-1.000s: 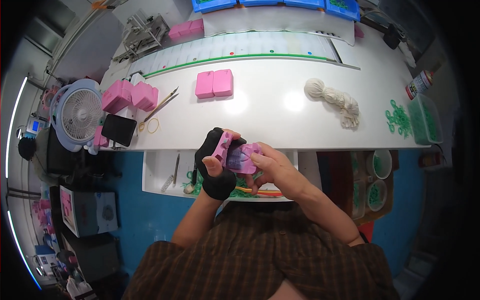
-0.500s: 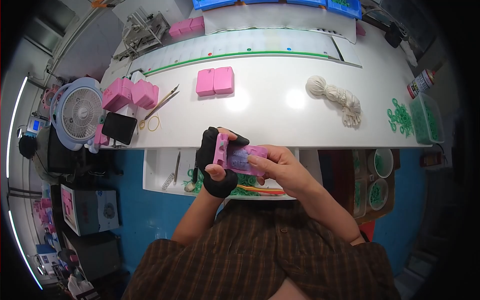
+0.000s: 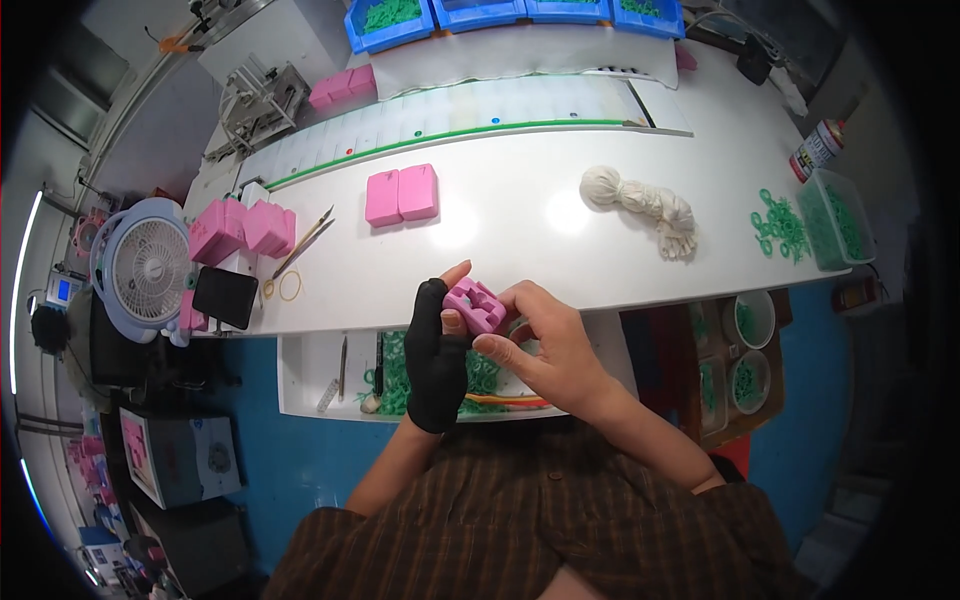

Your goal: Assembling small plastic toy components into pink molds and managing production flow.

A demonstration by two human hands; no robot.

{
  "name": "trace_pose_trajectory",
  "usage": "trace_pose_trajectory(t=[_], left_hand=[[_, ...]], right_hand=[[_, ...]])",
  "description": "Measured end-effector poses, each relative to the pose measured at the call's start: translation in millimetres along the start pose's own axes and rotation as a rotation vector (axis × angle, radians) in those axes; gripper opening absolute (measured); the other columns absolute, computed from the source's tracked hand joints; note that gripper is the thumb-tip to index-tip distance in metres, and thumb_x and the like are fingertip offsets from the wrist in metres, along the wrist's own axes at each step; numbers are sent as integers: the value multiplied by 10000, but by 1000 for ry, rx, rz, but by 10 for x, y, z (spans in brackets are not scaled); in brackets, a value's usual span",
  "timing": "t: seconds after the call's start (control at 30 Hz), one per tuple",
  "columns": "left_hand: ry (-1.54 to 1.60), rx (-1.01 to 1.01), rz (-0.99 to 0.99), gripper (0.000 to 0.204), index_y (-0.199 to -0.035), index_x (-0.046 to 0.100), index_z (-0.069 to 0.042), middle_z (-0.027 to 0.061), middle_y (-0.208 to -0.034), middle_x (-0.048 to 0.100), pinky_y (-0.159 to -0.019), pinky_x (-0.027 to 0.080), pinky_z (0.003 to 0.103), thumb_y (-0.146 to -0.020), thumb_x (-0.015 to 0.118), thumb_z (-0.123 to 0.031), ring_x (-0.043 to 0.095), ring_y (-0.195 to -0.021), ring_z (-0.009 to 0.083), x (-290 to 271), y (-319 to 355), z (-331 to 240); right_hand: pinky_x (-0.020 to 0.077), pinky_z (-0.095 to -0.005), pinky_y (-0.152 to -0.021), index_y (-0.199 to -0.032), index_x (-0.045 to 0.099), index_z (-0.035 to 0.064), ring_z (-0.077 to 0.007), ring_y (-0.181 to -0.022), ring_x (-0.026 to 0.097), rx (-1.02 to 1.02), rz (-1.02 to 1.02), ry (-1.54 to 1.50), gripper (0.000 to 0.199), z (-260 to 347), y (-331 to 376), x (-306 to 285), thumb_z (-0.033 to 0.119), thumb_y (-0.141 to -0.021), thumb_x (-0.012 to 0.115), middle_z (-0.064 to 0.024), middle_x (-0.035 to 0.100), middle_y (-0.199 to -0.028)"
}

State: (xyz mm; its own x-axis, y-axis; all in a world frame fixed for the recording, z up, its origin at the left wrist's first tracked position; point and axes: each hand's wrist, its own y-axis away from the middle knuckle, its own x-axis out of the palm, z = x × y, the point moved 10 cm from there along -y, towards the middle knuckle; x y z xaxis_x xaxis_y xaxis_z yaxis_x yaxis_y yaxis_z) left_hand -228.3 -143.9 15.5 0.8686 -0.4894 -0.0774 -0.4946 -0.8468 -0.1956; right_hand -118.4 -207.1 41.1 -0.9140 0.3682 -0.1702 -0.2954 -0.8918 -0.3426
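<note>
As the pink notched block (image 3: 484, 312) forms the centre of the dial, all bearings below are read from it. Item: said block, held in the air over the near edge of the white table (image 3: 520, 265). Left hand (image 3: 437, 350), at 8 o'clock: black fingerless glove, thumb and fingers pinching the block. Right hand (image 3: 545, 345), at 4 o'clock: bare, fingers curved, thumb and forefinger parted just beside the block; whether they touch it cannot be told.

On the table: pair of plain pink blocks (image 3: 402, 195), side by side, at 11 o'clock; cream cloth bundle (image 3: 640, 212), at 2; loose green pieces (image 3: 780, 228), nearly at 3, with clear tub (image 3: 818, 225) of like pieces just beyond; slender tools (image 3: 305, 243), at 10; pale blue fan (image 3: 150, 265), at 9. At 12, row of blue bins (image 3: 480, 15). At 6, below the hands: open white drawer (image 3: 300, 375) containing green pieces.
</note>
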Motion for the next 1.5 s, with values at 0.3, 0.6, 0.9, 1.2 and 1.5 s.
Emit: trace_pose_trajectory(t=[0.3, 0.6, 0.9, 1.2, 1.5], left_hand=[[-118, 69, 105, 999, -1338, 402, -1, 92, -1080, 492, -839, 461, 331, -671, 665, -697, 527, -990, 195, 55, -15, -77], [-62, 186, -181, 835, -1010, 429, -18, 118, -1005, 527, -834, 426, 322, -765, 379, -815, 529, -917, 193, -300, -9, -96], [66, 233, -242, 878, -999, 407, -7, 145, -949, 548, -808, 461, 338, -724, 397, -841, 560, -866, 209, -346, 47, -69], [13, 286, -96, 749, -1031, 434, -15, 71, -972, 488, -748, 420, 290, -812, 451, -731, 490, -836, 140, -209, 52, -66], [93, 107, -142, 394, -1208, 462, -5, 81, -1031, 562, -858, 450, 300, -944, 561, -281, 562, -934, 158, -86, -1, -168]], right_hand=[[462, -245, -575, -885, 522, -4, -79, -630, 531, 277, 126, -235, 467, -227, 27, 153, 447, -868, 642, -48, 562, -720], [462, -215, -596, -1036, 577, 7, -70, -728, 569, 595, 29, -815, 288, -414, 200, 441, 283, -957, 556, -12, 614, -841], [458, -182, -613, -1089, 563, -17, -47, -702, 550, 637, 71, -939, 244, -511, 251, 519, 152, -919, 613, -17, 619, -865], [451, -194, -588, -1093, 552, -33, -55, -644, 566, 538, -7, -706, 290, -433, 169, 325, 182, -914, 627, -32, 631, -781], [489, -282, -575, -1045, 570, -30, -170, -699, 619, 1, -80, 105, 276, 96, -1, -14, 158, -865, 662, -118, 607, -864]])
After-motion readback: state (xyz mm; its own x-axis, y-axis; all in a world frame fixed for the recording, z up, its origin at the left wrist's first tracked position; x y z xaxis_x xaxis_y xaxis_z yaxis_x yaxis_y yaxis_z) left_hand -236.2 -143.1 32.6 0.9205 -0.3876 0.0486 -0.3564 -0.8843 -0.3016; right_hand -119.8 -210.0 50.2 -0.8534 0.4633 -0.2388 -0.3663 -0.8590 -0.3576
